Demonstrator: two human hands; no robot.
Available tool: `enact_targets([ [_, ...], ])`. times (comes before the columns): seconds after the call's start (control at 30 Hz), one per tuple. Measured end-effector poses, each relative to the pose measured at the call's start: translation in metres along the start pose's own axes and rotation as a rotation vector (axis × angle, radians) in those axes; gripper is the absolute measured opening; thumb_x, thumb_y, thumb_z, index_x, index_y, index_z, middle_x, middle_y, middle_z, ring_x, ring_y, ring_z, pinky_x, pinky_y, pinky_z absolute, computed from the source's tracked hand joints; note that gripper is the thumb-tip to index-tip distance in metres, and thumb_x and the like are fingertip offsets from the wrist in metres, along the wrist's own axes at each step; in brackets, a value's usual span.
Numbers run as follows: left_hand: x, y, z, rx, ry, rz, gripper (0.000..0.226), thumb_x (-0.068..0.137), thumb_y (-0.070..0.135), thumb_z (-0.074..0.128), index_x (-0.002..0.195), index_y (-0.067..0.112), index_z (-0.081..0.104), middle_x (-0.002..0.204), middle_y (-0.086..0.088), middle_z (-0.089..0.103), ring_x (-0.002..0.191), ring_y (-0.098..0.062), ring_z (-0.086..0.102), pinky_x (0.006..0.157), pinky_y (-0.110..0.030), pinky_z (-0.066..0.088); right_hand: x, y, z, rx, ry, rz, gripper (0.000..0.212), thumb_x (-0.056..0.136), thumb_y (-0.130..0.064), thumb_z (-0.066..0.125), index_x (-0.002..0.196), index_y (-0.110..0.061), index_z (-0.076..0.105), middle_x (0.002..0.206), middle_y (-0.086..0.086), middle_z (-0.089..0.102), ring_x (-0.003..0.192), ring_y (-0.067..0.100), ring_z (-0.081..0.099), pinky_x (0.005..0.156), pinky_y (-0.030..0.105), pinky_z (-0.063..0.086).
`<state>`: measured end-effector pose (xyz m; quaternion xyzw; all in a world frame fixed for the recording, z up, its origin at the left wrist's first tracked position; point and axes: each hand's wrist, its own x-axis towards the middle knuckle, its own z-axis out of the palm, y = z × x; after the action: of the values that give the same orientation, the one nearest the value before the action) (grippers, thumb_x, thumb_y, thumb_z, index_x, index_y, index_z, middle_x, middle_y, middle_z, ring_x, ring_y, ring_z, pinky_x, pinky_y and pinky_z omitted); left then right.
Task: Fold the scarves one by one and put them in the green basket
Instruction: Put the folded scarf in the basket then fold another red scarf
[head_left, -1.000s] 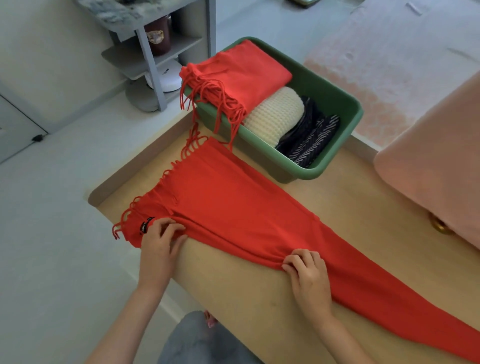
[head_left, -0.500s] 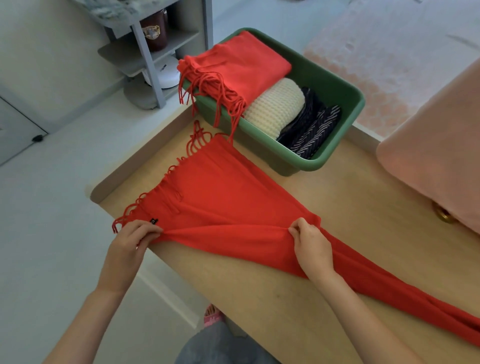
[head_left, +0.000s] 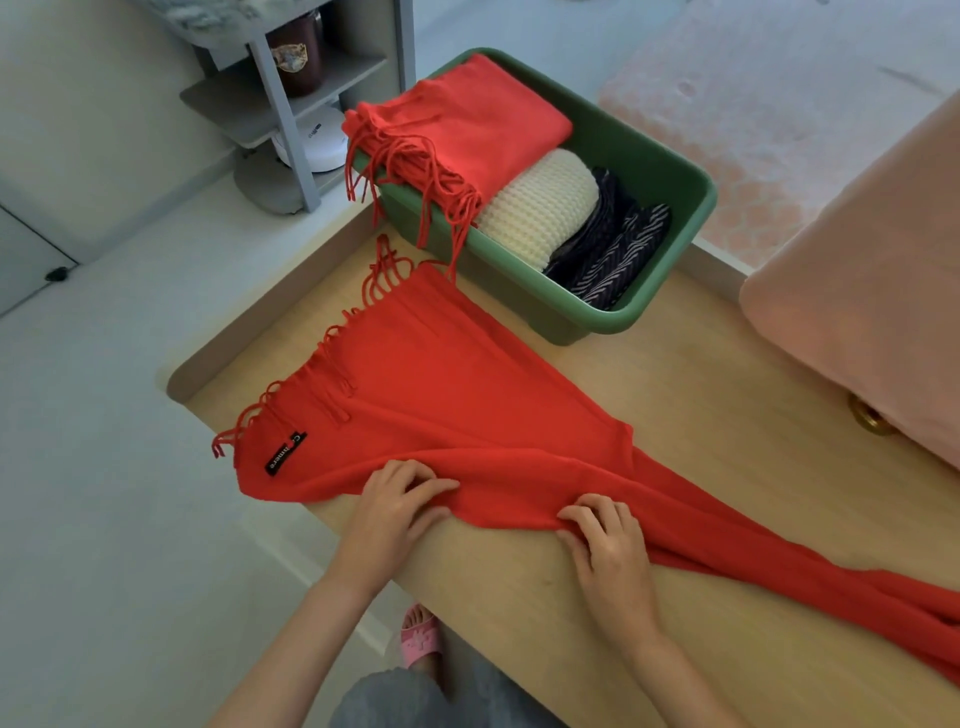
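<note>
A long red scarf lies spread on the wooden table, its fringed end at the left corner and a black label showing near that corner. The other end trails off to the lower right. My left hand pinches the scarf's near edge, fingers on top and thumb below. My right hand grips the same edge a little further right, fingers curled into the cloth. Behind the scarf stands the green basket, holding a folded red scarf with fringe hanging over the rim, a cream knit scarf and a dark striped scarf.
A pink padded piece of furniture with a brass knob borders the table on the right. A grey shelf unit with a dark jar stands on the floor at the back left. A foot in a pink slipper is below the table edge.
My left hand slid right along the near edge, away from the fringed corner, uncovering the black label. My right hand came nearer to me, onto the near edge. The hands are now closer together.
</note>
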<state>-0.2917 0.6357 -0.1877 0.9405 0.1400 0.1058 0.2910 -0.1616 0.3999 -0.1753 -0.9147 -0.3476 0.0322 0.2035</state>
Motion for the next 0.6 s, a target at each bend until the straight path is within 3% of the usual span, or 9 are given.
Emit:
enact_targets([
  [0.13, 0.012, 0.006, -0.004, 0.009, 0.063, -0.001, 0.025, 0.092, 0.035, 0.047, 0.084, 0.021, 0.066, 0.083, 0.011, 0.056, 0.082, -0.008, 0.047, 0.078, -0.02, 0.03, 0.014, -0.005, -0.009, 0.045, 0.101, -0.038, 0.025, 0.091, -0.028, 0.047, 0.091, -0.015, 0.068, 0.093, -0.005, 0.062, 0.087, 0.01, 0.05, 0.077, 0.023, 0.039],
  [0.3, -0.005, 0.015, -0.025, -0.13, 0.092, -0.147, 0.022, 0.098, 0.033, 0.038, 0.085, 0.023, 0.051, 0.085, 0.017, 0.048, 0.073, -0.003, 0.048, 0.065, -0.02, 0.04, -0.015, -0.028, -0.029, 0.133, 0.219, -0.252, 0.014, 0.097, -0.019, 0.049, 0.094, -0.014, 0.062, 0.078, -0.003, 0.062, 0.068, 0.015, 0.055, 0.062, 0.027, 0.043],
  [0.43, -0.032, 0.015, -0.027, -0.103, -0.051, -0.175, 0.022, 0.095, 0.047, 0.034, 0.082, 0.034, 0.047, 0.073, 0.017, 0.051, 0.069, 0.001, 0.05, 0.058, -0.019, 0.039, -0.054, -0.042, -0.014, 0.137, 0.108, -0.226, 0.014, 0.095, -0.023, 0.05, 0.09, -0.018, 0.063, 0.073, -0.008, 0.054, 0.062, 0.01, 0.052, 0.052, 0.023, 0.042],
  [0.5, -0.046, 0.008, -0.024, -0.03, -0.129, -0.157, 0.037, 0.092, 0.061, 0.03, 0.077, 0.034, 0.051, 0.065, 0.018, 0.049, 0.068, 0.003, 0.049, 0.054, -0.015, 0.035, -0.07, -0.042, -0.002, 0.063, 0.019, -0.159, 0.018, 0.095, -0.033, 0.046, 0.089, -0.024, 0.061, 0.077, -0.012, 0.051, 0.064, 0.008, 0.053, 0.05, 0.021, 0.043],
  [0.6, -0.051, 0.009, -0.028, 0.012, -0.104, -0.133, 0.052, 0.094, 0.066, 0.023, 0.076, 0.033, 0.058, 0.068, 0.023, 0.05, 0.071, 0.003, 0.048, 0.059, -0.016, 0.038, -0.086, -0.039, 0.0, 0.091, -0.036, -0.159, 0.027, 0.099, -0.041, 0.038, 0.096, -0.028, 0.062, 0.085, -0.012, 0.056, 0.07, 0.005, 0.056, 0.058, 0.015, 0.045],
])
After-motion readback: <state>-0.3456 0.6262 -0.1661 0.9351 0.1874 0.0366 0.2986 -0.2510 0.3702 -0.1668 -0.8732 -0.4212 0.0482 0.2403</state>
